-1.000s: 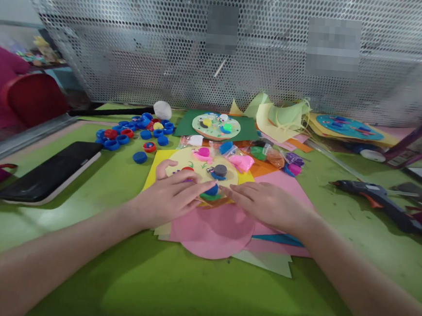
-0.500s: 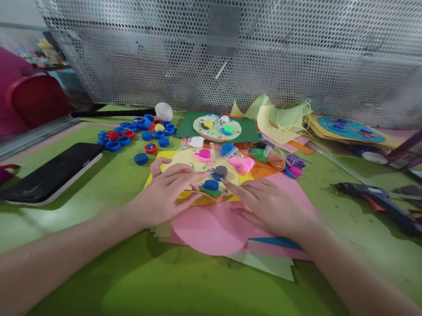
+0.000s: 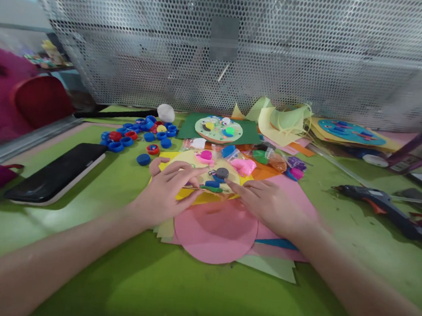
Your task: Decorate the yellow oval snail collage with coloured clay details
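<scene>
Sitting between left hand, gripping edge, and right hand, grip unclear: cream disc.

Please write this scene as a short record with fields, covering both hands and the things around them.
Left hand: at left part of cream disc
Right hand: at its right part
Nearer the person: pink paper circle
Behind: decorated disc on green card
Left side: black-topped device, blue and red caps
Right side: glue gun
</scene>
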Available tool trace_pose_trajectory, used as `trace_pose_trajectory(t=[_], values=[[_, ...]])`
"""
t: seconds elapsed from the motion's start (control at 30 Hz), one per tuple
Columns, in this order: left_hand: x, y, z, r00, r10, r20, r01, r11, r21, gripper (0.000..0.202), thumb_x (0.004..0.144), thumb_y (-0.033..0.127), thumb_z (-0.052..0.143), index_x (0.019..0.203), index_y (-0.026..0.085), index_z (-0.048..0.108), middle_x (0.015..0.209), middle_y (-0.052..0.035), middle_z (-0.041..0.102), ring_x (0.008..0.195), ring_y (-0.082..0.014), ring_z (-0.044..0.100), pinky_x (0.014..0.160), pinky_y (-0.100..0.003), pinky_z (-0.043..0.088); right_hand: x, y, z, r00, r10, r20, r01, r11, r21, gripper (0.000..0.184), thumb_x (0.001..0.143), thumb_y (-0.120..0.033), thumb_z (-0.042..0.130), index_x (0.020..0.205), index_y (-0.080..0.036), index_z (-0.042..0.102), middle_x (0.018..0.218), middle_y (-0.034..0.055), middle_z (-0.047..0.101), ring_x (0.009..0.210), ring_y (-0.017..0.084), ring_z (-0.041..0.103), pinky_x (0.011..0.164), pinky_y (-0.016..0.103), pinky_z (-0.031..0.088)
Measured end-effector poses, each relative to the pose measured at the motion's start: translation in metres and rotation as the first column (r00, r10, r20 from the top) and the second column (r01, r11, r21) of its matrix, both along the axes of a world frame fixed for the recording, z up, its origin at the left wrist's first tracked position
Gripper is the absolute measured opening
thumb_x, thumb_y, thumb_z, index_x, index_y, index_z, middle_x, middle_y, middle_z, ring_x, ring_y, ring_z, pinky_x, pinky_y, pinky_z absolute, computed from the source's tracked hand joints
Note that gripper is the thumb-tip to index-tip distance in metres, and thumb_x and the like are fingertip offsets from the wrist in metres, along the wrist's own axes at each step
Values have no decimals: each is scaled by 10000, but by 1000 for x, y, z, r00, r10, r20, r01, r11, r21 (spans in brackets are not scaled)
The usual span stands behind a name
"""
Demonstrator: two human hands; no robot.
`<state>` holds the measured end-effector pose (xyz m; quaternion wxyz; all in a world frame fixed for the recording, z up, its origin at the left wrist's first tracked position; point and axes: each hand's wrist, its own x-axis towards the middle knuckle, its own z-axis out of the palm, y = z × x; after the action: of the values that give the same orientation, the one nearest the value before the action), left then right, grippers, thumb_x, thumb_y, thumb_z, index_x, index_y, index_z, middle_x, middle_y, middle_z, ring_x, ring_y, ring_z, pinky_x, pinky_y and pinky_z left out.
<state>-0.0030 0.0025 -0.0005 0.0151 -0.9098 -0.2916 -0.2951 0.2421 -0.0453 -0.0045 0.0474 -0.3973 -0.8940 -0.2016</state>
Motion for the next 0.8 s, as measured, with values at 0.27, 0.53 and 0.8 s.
trace_pose_trajectory(t=[0.27, 0.53, 0.8], values=[[-2, -7, 1, 985, 43, -167, -1, 969, 245, 538, 800, 379, 577, 1258, 171, 385, 929, -66, 660, 1017, -240, 539, 890, -401, 374, 1, -1, 1, 998, -22, -54, 22, 1000, 10, 427, 802, -42, 426, 1222, -91, 487, 864, 101, 667, 739, 186, 600, 595, 284, 460], [0, -9, 3, 977, 41, -210, 36, 936, 350, 382, 841, 177, 489, 1221, 162, 451, 890, -83, 679, 956, -223, 581, 839, -378, 412, -14, -1, -6, 937, 104, -332, -79, 993, 88, 322, 869, -233, 468, 1162, -113, 527, 989, 110, 642, 927, 209, 560, 799, 350, 456], [5, -13, 2, 987, 27, -157, 31, 935, 354, 339, 834, 165, 488, 1171, 135, 474, 893, -83, 686, 929, -201, 596, 916, -433, 334, -28, 2, -10, 914, 201, -352, -127, 967, 222, 312, 838, -129, 457, 1134, -73, 539, 832, 95, 662, 838, 217, 560, 745, 354, 449]])
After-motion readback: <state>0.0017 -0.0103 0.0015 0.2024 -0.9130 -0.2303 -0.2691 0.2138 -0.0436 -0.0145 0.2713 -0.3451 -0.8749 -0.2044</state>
